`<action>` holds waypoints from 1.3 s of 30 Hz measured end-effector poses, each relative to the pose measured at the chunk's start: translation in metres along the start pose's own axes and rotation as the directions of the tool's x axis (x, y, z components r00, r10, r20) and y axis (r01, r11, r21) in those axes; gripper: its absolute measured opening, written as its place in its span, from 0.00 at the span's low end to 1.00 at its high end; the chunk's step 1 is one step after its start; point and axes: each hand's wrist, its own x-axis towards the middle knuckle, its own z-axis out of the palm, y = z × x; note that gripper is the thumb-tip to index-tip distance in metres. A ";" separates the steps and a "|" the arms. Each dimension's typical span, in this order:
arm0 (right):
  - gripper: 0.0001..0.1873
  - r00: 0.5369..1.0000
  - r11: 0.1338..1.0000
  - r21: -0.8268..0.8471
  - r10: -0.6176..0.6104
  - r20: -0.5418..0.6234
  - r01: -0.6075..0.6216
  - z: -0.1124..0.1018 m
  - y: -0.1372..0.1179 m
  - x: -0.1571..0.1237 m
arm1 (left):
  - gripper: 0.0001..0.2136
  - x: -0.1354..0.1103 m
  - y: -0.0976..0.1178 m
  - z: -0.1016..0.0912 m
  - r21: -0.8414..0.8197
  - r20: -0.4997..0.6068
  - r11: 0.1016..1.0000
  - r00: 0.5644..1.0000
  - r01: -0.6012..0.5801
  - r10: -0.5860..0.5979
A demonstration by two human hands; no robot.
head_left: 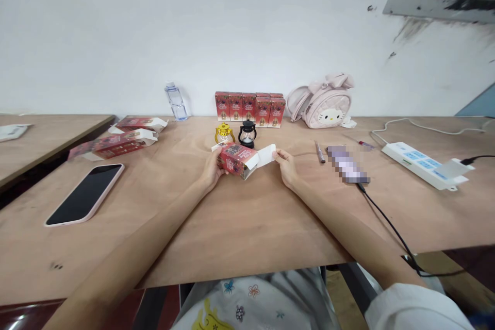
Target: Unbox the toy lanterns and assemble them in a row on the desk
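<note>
- Red carton (pixel 234 157) is held just in front of the black lantern (pixel 247 135), printed face turned up, its right end opened; whether it is rested on the wooden table (pixel 232 237) cannot be told
- One end of the carton is grasped by the left hand (pixel 213 170), in front and to the left of the black lantern
- The carton's white flap (pixel 266 155) is pinched between thumb and fingers by the right hand (pixel 286 165), in front and to the right of the black lantern
- The gold lantern (pixel 224 130) is stood just left of the black lantern
- Closed red boxes (pixel 248 107) are lined up upright behind the black lantern
- The pink bag (pixel 328 111) is set behind and right of the black lantern, the clear bottle (pixel 176 101) behind and left
- Opened cartons (pixel 126 143) and a pink-cased phone (pixel 85 195) are laid well left of the black lantern
- A pen (pixel 320 152), a pixelated phone (pixel 348 165) and a white power strip (pixel 424 165) are placed right of the black lantern
</note>
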 end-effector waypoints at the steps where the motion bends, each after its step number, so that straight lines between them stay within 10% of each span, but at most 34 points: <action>1: 0.15 0.999 0.999 -0.031 -0.022 -0.047 0.021 0.000 0.000 -0.001 | 0.14 0.000 0.000 0.000 0.000 -0.004 1.000 1.000 0.005 -0.005; 6: 0.16 0.907 0.856 -0.479 -0.345 -0.243 0.197 0.001 -0.006 -0.013 | 0.15 0.000 0.002 0.000 -0.039 -0.020 0.999 1.000 0.014 -0.014; 10: 0.10 0.788 0.569 -0.614 -0.597 0.149 0.547 0.003 -0.015 -0.026 | 0.13 -0.001 0.004 0.000 -0.064 -0.049 0.998 0.999 0.017 -0.021; 17: 0.20 0.601 0.328 -0.511 -0.547 0.583 0.794 0.011 -0.028 -0.037 | 0.13 -0.002 0.004 0.001 -0.081 -0.047 0.997 0.999 0.020 -0.024; 39: 0.23 0.765 0.111 -0.786 -0.345 0.544 0.608 0.014 -0.035 -0.038 | 0.12 0.000 0.002 0.001 -0.097 -0.046 0.995 0.999 0.017 -0.021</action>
